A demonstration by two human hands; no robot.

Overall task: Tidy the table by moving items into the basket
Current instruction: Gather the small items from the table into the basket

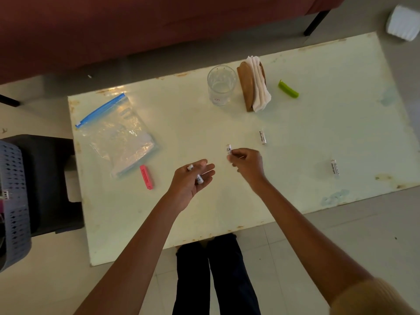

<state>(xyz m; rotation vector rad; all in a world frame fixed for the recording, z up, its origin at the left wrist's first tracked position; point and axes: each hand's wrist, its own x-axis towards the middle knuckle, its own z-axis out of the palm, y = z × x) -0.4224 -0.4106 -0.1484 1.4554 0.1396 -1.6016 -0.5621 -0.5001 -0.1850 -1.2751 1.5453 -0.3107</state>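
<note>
Left hand (192, 178) spread, palm cradling two batteries (199, 179) | right hand (246, 163) pinches third battery (228, 149) | best I lay it low into that palm, so none rolls off.

Dim, flat indoor light with a yellow-green cast over the table (318, 123). Main glare is a bright patch on the tabletop left of the glass (221, 85), plus hard glints across the zip bag (118, 135) further left. The glass catches pale highlights and throws only a faint soft shadow. The sofa (136, 30) behind the glass goes dark with little detail; the basket (13, 201) far left of it is murky too. Focus is decent mid-frame: print on the loose battery (262, 137) below-right of the glass reads. The right hand (247, 163) and the battery (228, 149) it pinches, below the glass, are slightly smeared. Wide-angle warp: table edges bow, and things far from the glass stretch and soften.
</note>
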